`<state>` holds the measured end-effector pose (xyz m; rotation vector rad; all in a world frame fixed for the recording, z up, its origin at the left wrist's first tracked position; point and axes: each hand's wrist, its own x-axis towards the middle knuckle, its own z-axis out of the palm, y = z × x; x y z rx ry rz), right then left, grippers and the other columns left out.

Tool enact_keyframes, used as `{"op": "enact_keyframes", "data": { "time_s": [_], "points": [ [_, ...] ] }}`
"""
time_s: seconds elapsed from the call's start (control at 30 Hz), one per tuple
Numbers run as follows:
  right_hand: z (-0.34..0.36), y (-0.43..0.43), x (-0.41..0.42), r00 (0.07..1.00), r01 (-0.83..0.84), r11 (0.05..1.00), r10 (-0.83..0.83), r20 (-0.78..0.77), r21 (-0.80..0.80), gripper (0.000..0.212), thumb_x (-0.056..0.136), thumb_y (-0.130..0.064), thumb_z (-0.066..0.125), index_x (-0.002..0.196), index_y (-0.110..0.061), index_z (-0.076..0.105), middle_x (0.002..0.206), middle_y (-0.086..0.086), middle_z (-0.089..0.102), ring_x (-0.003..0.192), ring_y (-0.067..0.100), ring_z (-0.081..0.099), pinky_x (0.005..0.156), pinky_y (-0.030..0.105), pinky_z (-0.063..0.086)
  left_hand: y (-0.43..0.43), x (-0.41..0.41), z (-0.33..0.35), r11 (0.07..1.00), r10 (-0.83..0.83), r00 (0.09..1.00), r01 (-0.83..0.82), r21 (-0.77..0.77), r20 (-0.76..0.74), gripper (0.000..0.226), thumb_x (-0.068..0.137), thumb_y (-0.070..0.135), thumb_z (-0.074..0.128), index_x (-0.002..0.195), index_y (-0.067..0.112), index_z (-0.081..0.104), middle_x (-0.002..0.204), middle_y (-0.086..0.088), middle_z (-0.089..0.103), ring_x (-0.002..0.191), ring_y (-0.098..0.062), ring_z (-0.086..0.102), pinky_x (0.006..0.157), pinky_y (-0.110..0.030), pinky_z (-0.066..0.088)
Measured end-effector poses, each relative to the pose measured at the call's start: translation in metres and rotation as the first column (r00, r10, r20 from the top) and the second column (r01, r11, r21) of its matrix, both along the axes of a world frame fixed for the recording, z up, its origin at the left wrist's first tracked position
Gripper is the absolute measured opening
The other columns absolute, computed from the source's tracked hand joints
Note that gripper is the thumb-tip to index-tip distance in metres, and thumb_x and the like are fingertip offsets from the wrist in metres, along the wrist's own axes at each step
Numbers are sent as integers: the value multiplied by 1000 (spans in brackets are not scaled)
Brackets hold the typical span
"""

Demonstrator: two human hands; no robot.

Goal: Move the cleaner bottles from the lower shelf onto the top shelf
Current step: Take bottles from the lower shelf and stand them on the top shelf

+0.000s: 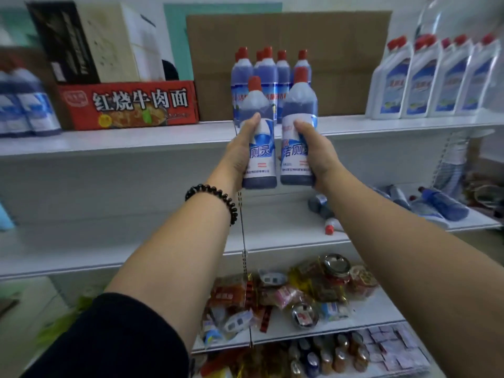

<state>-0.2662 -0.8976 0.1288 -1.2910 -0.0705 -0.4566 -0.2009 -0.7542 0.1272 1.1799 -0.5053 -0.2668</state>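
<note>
Shelving [109,186] in white metal filled the view, with two bare forearms reaching up into it. The top shelf [136,137] ran across at about the level of the hands, and the lower shelf [286,238] lay beneath it. A brown cardboard sheet [341,64] leaned against the wall at the back of the top shelf. To its left sat a red noodle box [131,105] with a black and cream carton [90,42] standing in it. A row of white jugs [425,80] with red caps stood at the right end. In front of the cardboard a cluster of blue cleaner bottles [268,75] with red caps stood upright on the top shelf. Two more were held upright side by side, just before the shelf's front edge, with their bases below it and their caps overlapping the cluster. The left hand [240,151] was wrapped round the left bottle [259,159], thumb lying up its side. The right hand [316,154] gripped the right bottle [296,154] the same way. Several loose bottles [441,203] lay on their sides at the right of the lower shelf. Packets of snacks [300,290] were heaped on a shelf further down. A black beaded bracelet [212,197] circled the left wrist.
</note>
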Motion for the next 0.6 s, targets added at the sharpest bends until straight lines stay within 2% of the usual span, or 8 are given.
{"op": "enact_keyframes", "data": {
  "time_s": [0.07,0.1,0.17,0.23,0.37,0.47,0.6],
  "points": [
    [23,0,1,998,-8,1000,9,61,-21,56,68,-47,76,110,-12,66,96,14,73,81,27,70,83,48,59,6,3,24,1000,21,999,-21,18,46,71,80,55,74,129,5,62,111,-20,73,84,-29,72,76,-40,58],
    [33,1,1,997,-3,999,6,81,-33,60,68,-48,76,114,-11,65,98,13,74,82,26,71,79,44,60,9,5,35,999,27,997,-29,28,75,73,79,56,74,130,5,62,111,-19,73,86,-29,72,77,-39,58],
    [50,0,2,993,18,998,-10,122,-65,56,74,-45,75,117,-11,64,101,13,74,84,26,72,77,41,59,14,8,53,999,27,991,-31,26,134,81,74,59,75,134,7,60,119,-20,71,98,-34,71,86,-44,57],
    [62,1,3,988,23,996,-10,152,-86,39,82,-41,73,109,-13,65,98,12,74,85,26,72,80,43,59,16,9,63,999,29,984,-31,13,174,80,76,60,74,135,9,58,122,-20,69,110,-39,68,94,-49,55],
    [74,8,10,989,9,987,15,147,-162,27,90,-37,70,106,-16,63,96,9,74,84,24,73,83,43,60,24,13,68,998,67,980,-69,2,186,67,84,54,71,133,10,59,119,-19,71,112,-40,67,101,-58,51],
    [76,24,16,988,-30,977,60,139,-209,41,83,-41,75,113,-16,62,103,9,74,92,26,74,87,47,60,38,12,69,992,121,973,-126,11,196,61,84,49,73,130,11,61,117,-18,72,110,-41,68,101,-62,49],
    [74,53,29,988,-55,969,88,129,-239,68,67,-53,77,121,-15,60,109,11,73,96,27,74,84,45,61,69,13,70,976,209,948,-217,7,240,55,86,47,70,128,11,62,118,-20,71,111,-43,66,101,-62,48]
  ]
}}
